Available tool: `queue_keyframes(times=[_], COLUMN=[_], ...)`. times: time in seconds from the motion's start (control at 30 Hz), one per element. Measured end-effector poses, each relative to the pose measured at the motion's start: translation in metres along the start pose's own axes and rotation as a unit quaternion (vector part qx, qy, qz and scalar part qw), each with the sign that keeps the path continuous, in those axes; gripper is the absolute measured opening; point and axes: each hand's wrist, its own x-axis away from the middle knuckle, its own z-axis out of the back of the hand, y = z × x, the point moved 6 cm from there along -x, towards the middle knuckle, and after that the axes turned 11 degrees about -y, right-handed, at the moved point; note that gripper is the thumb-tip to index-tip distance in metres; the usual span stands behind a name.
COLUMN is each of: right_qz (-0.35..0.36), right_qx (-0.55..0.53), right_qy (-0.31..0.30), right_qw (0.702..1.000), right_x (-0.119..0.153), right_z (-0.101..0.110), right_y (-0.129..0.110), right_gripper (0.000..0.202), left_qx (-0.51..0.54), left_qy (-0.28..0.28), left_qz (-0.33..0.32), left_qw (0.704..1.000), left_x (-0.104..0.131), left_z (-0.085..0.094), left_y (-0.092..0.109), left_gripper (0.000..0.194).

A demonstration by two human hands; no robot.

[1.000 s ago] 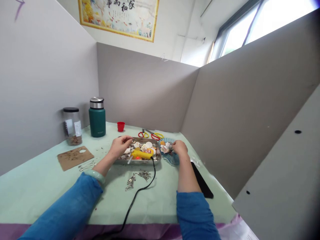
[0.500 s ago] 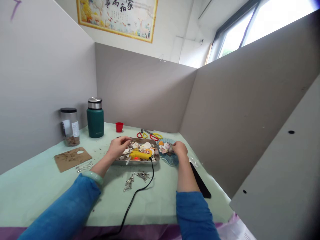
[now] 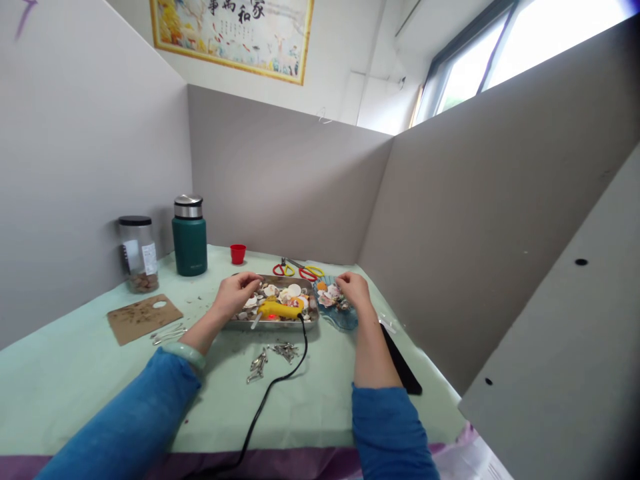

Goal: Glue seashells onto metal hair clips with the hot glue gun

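Observation:
My left hand [image 3: 237,292] hovers at the left rim of a metal tray [image 3: 295,325], thumb and fingers pinched together. Whatever lies between those fingertips is too small to make out. White and orange shell-like pieces [image 3: 294,291] fill the tray, and a yellow glue gun [image 3: 281,309] with a small red light rests across its front. My right hand [image 3: 354,290] is over a blue glass dish [image 3: 340,320] holding small colourful pieces [image 3: 329,295]. Its fingers are bent together in a pinch, and their contents, if any, are hidden.
Several metal safety-pin-like clips [image 3: 258,365] lie before the tray, beside the black cord [image 3: 265,400]. Scissors [image 3: 307,271] and a red cup [image 3: 238,254] stand behind. At left are a green flask [image 3: 189,237], a lidded jar [image 3: 139,253] and a brown board [image 3: 143,319].
My right hand has shifted slightly left and up over the blue dish. My left hand stays pinched in nearly the same place by the tray.

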Motion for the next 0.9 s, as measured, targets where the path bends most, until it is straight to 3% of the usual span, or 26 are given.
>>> queue_keyframes(times=[0.17,0.3,0.37,0.4,0.47,0.53,0.67,0.9], right_qz=[-0.061,0.037,0.065,0.044,-0.063,-0.135,-0.162,-0.141], right_qx=[0.017,-0.026,0.004,0.04,0.111,0.145,0.158,0.159], right_qy=[0.02,-0.007,-0.028,-0.033,-0.041,-0.086,-0.129,-0.145], right_qw=[0.998,0.999,0.998,0.998,0.991,0.976,0.966,0.966], right_x=[0.001,0.002,0.004,0.005,0.005,0.005,0.003,0.0], right_z=[0.005,-0.005,-0.007,-0.006,-0.001,-0.001,-0.008,-0.021], right_y=[0.011,-0.012,-0.019,-0.017,0.001,0.022,0.046,0.05], right_gripper=[0.022,0.026,0.026,0.025,0.023,0.023,0.018,0.022], left_qx=[-0.002,-0.008,-0.005,-0.002,0.003,0.002,-0.003,-0.018], left_qy=[-0.004,-0.008,-0.008,-0.008,-0.007,-0.01,-0.009,-0.013], left_qz=[0.01,0.011,0.007,0.006,0.007,0.008,-0.006,0.003], left_qw=[1.0,1.0,1.0,1.0,1.0,1.0,1.0,1.0], left_x=[0.0,0.0,-0.001,-0.001,-0.001,-0.002,-0.003,-0.001], left_z=[0.0,-0.001,-0.001,-0.001,-0.001,-0.001,-0.001,-0.001], left_y=[0.0,-0.002,-0.003,-0.004,-0.006,-0.007,-0.009,-0.003], left_gripper=[0.037,0.036,0.036,0.036,0.036,0.036,0.035,0.033])
